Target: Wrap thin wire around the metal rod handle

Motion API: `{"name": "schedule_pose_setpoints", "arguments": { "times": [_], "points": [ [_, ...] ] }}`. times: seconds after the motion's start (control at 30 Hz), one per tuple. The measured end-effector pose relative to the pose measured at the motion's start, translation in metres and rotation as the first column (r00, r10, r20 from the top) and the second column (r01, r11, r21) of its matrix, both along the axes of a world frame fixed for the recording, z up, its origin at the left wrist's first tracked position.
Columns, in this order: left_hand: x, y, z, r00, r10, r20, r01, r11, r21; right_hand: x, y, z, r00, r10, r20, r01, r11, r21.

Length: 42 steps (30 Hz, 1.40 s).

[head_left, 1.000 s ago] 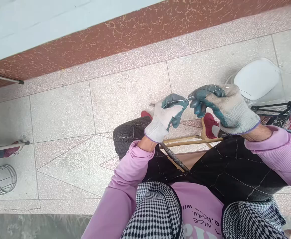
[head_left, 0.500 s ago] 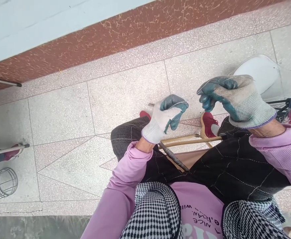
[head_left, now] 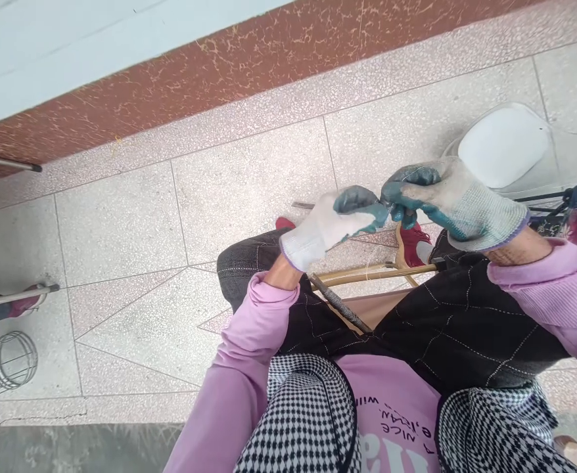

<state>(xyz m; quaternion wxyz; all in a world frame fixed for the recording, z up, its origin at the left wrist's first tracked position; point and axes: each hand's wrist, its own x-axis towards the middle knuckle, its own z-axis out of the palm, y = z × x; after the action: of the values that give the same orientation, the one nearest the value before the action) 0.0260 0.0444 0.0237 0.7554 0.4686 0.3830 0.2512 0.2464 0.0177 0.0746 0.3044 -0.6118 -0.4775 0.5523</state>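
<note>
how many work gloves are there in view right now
2. The left glove, pale with a teal coating, is on the left hand; the similarly coated right glove is on the right hand, close beside it. Others may be hidden.

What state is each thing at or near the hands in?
strand: partly hanging slack
left hand: gloved, fingers pinched at the strand
right hand: gloved, fingers bent close to the left's
stick: slanted, partly wrapped
sleeves: back from the wrists
right shoe: worn
</note>
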Motion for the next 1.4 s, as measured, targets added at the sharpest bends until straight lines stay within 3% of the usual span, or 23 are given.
{"name": "schedule_pose_setpoints", "arguments": {
  "times": [0.13, 0.37, 0.57, 0.7, 0.8, 0.93, 1.07, 1.2, 1.4],
  "points": [
    [0.016, -0.012, -0.008, 0.996, 0.088, 0.022, -0.087, 0.996, -0.009, -0.004, -0.001, 0.001, 0.999, -0.053, -0.011, 0.053, 0.998, 0.021],
    [-0.004, -0.008, -0.002, 0.929, 0.347, 0.126, -0.341, 0.938, -0.064, 0.0, -0.003, 0.004, 0.989, -0.129, -0.07, 0.133, 0.99, 0.046],
    [-0.003, -0.005, 0.007, 0.886, 0.464, 0.012, -0.459, 0.879, -0.126, 0.0, -0.011, 0.014, 0.987, -0.158, -0.017, 0.158, 0.983, 0.094],
    [-0.006, -0.001, 0.006, 0.862, 0.491, 0.125, -0.482, 0.871, -0.098, -0.001, -0.018, 0.023, 0.986, -0.157, 0.064, 0.15, 0.984, 0.1],
    [-0.01, 0.004, 0.004, 0.821, 0.505, 0.266, -0.466, 0.862, -0.199, -0.003, -0.022, 0.025, 0.98, -0.178, 0.088, 0.169, 0.98, 0.103],
    [-0.013, 0.007, 0.003, 0.792, 0.565, 0.231, -0.45, 0.796, -0.404, -0.004, -0.023, 0.022, 0.98, -0.164, 0.115, 0.151, 0.982, 0.112],
    [-0.01, 0.003, 0.005, 0.797, 0.579, 0.173, -0.462, 0.768, -0.443, -0.004, -0.024, 0.016, 0.987, -0.109, 0.122, 0.091, 0.986, 0.142],
    [-0.005, -0.002, 0.005, 0.792, 0.573, 0.211, -0.475, 0.795, -0.378, -0.007, -0.026, 0.014, 0.988, -0.134, 0.072, 0.115, 0.968, 0.222],
    [0.003, -0.009, -0.003, 0.868, 0.396, 0.299, -0.319, 0.907, -0.273, -0.02, -0.019, 0.028, 0.989, -0.149, 0.022, 0.136, 0.946, 0.293]
  ]
}}
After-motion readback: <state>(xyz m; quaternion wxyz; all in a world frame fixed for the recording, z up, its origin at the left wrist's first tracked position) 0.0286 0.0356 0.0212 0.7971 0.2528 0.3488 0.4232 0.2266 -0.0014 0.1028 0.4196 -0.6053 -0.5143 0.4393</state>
